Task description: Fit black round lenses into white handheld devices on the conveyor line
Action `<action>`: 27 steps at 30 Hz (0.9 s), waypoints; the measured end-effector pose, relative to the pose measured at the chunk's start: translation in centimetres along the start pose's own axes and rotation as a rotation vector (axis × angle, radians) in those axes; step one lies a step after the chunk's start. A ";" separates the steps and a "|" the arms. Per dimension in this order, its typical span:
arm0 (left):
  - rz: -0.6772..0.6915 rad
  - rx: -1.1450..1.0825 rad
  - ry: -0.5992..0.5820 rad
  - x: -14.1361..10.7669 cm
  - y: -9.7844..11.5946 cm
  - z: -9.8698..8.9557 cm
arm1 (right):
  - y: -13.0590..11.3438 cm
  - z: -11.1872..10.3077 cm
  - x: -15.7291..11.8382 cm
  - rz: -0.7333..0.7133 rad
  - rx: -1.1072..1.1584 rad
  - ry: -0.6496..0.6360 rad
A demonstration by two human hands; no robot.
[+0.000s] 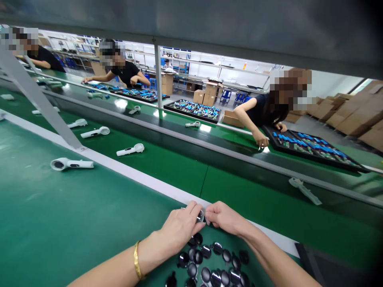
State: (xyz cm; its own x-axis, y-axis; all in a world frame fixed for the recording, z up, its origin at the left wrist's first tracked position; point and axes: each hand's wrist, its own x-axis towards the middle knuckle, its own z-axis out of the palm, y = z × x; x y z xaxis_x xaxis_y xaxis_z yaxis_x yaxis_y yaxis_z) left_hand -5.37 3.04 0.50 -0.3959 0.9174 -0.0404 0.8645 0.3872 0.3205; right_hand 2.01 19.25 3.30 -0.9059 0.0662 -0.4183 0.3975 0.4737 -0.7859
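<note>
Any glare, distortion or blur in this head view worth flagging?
Head view: wide-angle distortion bows the long belt edges; glare patches whiten the far green belt; the top right corner falls dark; the left hand and right hand stay fairly sharp around the round lens.

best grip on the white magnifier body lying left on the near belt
Take the white magnifier body by its straight handle, coming from above: it lies on its side on the green belt, the slim shaft suits a closing hand, and the round head is bulkier.
</note>
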 end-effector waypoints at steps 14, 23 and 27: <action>0.012 0.064 -0.018 0.0 0.3 -0.4 | 1.8 0.3 0.4 -0.020 0.211 -0.102; 0.007 -0.139 0.004 -0.1 -0.5 -0.4 | 1.1 0.7 -1.0 -0.118 0.137 -0.025; -0.017 -0.359 0.019 -0.4 -1.3 -1.6 | 1.2 1.0 -2.6 -0.104 0.115 0.085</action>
State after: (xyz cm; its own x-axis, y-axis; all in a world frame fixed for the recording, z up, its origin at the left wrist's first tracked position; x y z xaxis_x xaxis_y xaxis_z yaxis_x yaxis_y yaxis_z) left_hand -6.83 2.01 1.60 -0.4182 0.9078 -0.0324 0.6950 0.3427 0.6321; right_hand 4.98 18.76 2.92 -0.9500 0.0986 -0.2961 0.3110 0.3790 -0.8715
